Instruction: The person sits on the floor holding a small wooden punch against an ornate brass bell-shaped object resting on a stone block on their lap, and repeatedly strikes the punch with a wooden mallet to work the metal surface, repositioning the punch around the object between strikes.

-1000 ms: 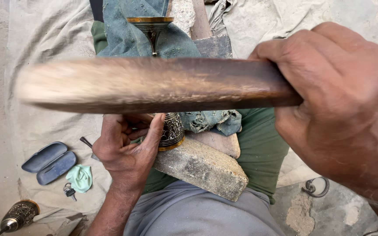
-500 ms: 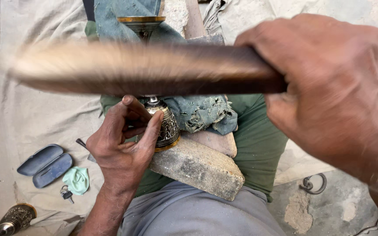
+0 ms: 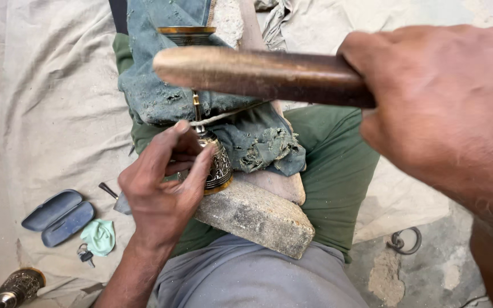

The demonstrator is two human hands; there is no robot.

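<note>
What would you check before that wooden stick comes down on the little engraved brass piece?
1. Left hand grips the engraved brass piece: ok.
2. Piece rests on the stone block: ok.
3. Right hand closed round the wooden stick: ok.
4. Stick raised clear of the piece: ok.
5. Left fingers away from the striking spot: not ok, they wrap the piece.
6. Whether a tool sits between the fingers: cannot tell.

engraved brass goblet on stone block; wooden stick raised above
</note>
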